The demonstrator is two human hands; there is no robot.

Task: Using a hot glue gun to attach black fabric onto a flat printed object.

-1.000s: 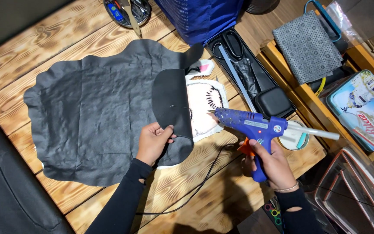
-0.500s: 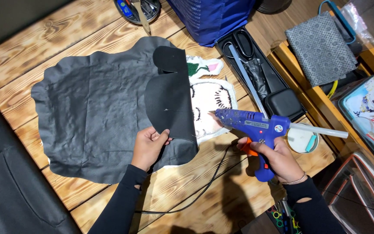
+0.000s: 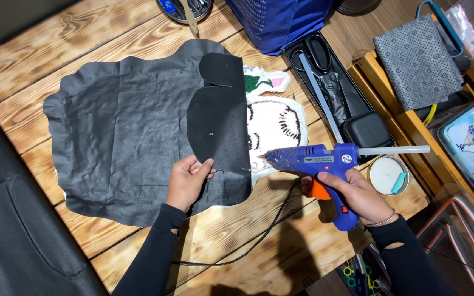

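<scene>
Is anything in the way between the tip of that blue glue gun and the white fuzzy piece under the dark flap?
Nothing visible. The left hand holds the dark flap folded back, so the white tufted piece lies bare beside the glue gun nozzle in the right hand.

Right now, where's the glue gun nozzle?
In the head view, right of centre: the blue glue gun in the right hand points left, its nozzle at the edge of the white embroidered piece, beside the folded black flap.
</scene>
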